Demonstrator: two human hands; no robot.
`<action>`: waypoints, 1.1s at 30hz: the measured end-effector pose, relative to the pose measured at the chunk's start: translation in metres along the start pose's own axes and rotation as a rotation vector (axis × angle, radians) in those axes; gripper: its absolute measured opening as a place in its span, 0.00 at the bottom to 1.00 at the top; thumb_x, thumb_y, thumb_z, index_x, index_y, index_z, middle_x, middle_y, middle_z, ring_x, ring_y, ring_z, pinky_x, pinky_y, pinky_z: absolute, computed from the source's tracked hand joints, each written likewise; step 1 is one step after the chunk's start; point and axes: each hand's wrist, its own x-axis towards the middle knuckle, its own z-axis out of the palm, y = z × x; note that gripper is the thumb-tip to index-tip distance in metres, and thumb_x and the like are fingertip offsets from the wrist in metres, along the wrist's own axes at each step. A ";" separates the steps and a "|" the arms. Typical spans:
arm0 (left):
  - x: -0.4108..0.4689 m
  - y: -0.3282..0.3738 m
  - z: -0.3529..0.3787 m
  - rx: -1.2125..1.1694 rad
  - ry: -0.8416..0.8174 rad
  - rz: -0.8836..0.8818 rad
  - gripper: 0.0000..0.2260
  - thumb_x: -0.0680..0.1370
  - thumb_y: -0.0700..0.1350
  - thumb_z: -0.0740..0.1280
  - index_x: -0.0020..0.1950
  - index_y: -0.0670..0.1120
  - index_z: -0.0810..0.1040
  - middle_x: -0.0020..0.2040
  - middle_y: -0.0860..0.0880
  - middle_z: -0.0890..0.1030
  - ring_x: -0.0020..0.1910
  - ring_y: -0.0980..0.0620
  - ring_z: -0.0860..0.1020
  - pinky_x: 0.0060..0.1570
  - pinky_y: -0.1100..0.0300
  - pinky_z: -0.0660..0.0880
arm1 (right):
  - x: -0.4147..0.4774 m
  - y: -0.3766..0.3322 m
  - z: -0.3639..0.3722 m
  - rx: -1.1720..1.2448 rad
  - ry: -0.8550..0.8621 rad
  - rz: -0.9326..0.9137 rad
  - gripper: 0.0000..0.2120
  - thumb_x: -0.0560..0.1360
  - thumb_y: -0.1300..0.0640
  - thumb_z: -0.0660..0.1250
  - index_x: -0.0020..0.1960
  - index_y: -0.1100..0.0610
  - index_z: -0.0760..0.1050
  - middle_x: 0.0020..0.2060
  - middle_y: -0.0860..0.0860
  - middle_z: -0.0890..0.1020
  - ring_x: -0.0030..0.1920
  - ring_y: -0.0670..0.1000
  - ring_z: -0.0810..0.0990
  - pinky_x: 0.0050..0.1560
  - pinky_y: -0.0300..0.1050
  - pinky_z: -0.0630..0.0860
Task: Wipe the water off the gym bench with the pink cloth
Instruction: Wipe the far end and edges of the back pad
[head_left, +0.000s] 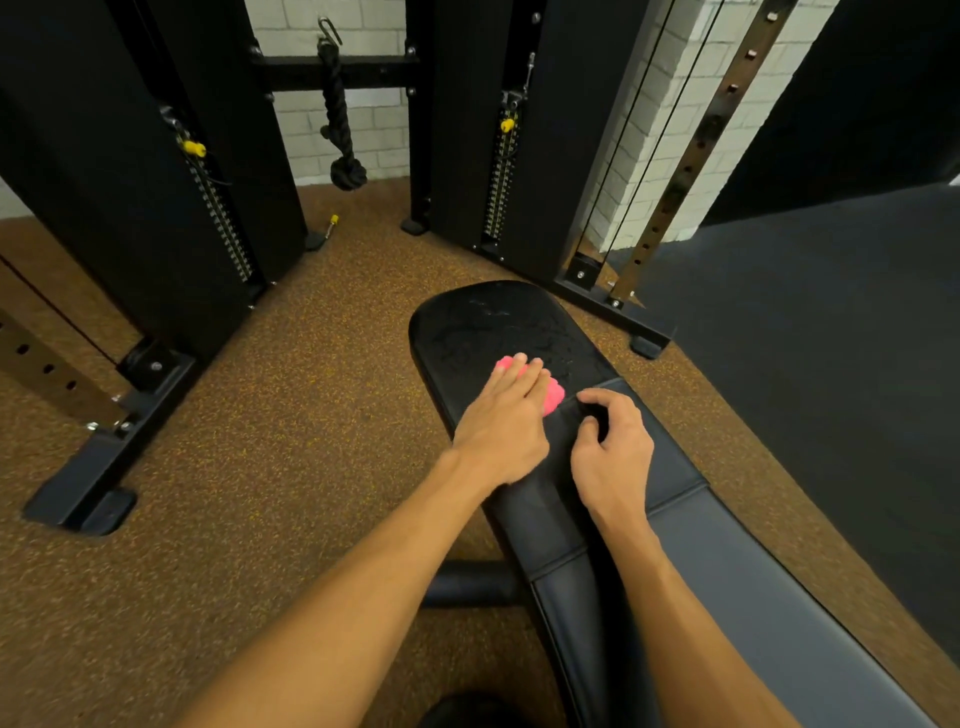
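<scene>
On the black gym bench (727, 571), the right hand (613, 452) rested with fingers loosely curled, holding nothing, just beside the left hand (506, 426), whose straight fingers pressed the pink cloth (555, 396) flat onto the rounded far pad, where water (493, 314) lay beyond, before a black cable machine (234, 156).

You're in gym: cable-machine weight stacks (218, 208) at 11 and 12 o'clock, yellow selector pins (195, 149), triceps rope (340, 119) between, padded bench (498, 322) at 6, rubber-crumb floor (311, 415).
</scene>
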 end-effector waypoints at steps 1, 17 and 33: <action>0.005 0.003 0.001 -0.003 -0.026 0.042 0.31 0.84 0.43 0.60 0.86 0.42 0.54 0.86 0.45 0.53 0.86 0.48 0.45 0.84 0.51 0.41 | 0.000 0.000 0.000 0.002 0.000 0.002 0.16 0.79 0.70 0.64 0.60 0.53 0.80 0.56 0.47 0.82 0.60 0.46 0.78 0.60 0.24 0.65; -0.036 -0.018 0.000 -0.065 0.164 -0.077 0.23 0.87 0.45 0.55 0.84 0.44 0.63 0.86 0.47 0.55 0.85 0.51 0.49 0.84 0.53 0.45 | 0.000 0.004 0.000 0.018 0.037 0.022 0.15 0.81 0.68 0.62 0.59 0.52 0.80 0.56 0.47 0.81 0.58 0.43 0.77 0.59 0.25 0.66; -0.018 -0.033 0.001 -0.005 0.119 -0.031 0.23 0.88 0.48 0.53 0.85 0.50 0.61 0.86 0.50 0.53 0.85 0.55 0.47 0.83 0.55 0.43 | 0.004 0.006 0.003 0.015 0.063 0.048 0.14 0.80 0.67 0.63 0.58 0.51 0.80 0.54 0.45 0.80 0.58 0.42 0.76 0.59 0.29 0.68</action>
